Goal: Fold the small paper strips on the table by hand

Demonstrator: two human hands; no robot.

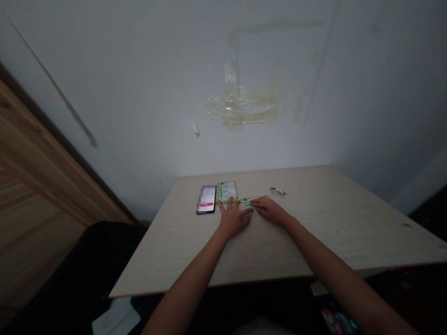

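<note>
The phone (207, 200) lies just left of the green box (227, 190). Your left hand (233, 222) spreads palm-down at its near edge, fingers released. Right of it, your right hand (272, 211) bends over a green strip (245, 201), grip unclear; farther right lies a small packet (278, 191).
</note>
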